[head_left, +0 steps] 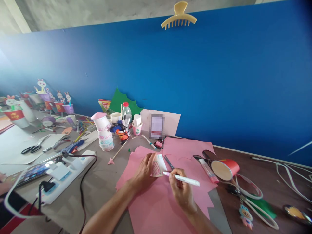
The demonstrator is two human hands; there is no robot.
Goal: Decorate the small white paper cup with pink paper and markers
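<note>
A white paper cup [159, 166] with pink crosshatch lines and a small blue drawn square lies on its side over pink paper [151, 204]. My left hand [145, 170] is closed on the cup's left side, its thumb hidden. My right hand [180, 188] grips a white marker [186, 180], whose pink tip end touches or nearly touches the cup's right edge. Just behind the cup are scissors [168, 162], partly covered by the pink paper or the hand. Right of my right hand lies a pink-ended marker [209, 171].
A red paper cup [225, 169] lies on its side at right, near a cord with a charm [245, 214]. Stacked decorated cups [105, 133] and a bottle [126, 113] stand behind. At left are a power strip [67, 177] and black scissors [35, 148]. A blue partition [219, 81] rises behind.
</note>
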